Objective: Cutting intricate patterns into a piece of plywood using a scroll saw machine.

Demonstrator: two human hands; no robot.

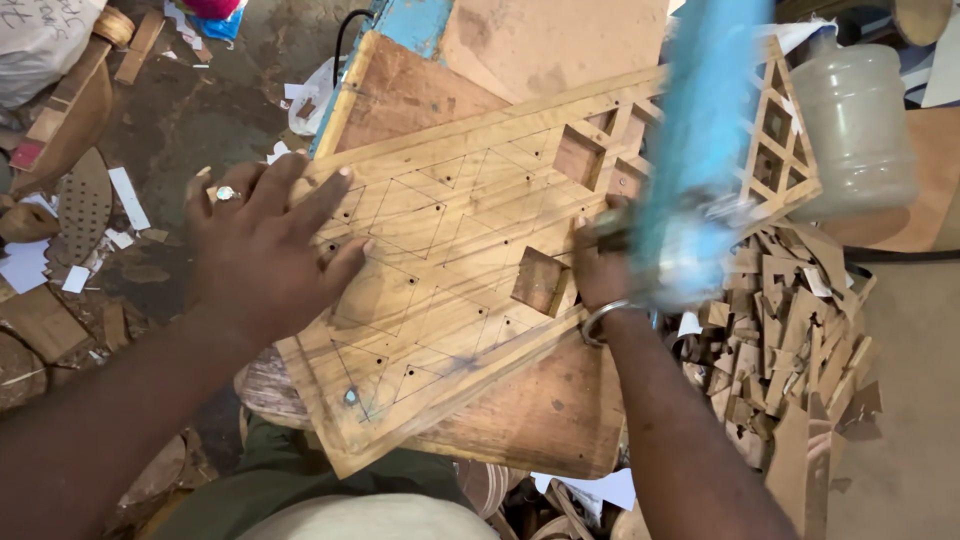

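Under hands (262, 250), scrap-littered workshop floor (200, 110)

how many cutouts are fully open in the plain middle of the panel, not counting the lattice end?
2. One square hole near the panel's top edge, one beside the right hand. The blurred blue tool may hide more.

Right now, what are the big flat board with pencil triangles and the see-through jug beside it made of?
The big flat board with pencil triangles looks like bare, unvarnished wood: pale brown grain, sawn-out holes, matt surface. The left hand presses flat on it. The see-through jug seems to be plastic: cloudy, ribbed, dull; glass can't be ruled out.
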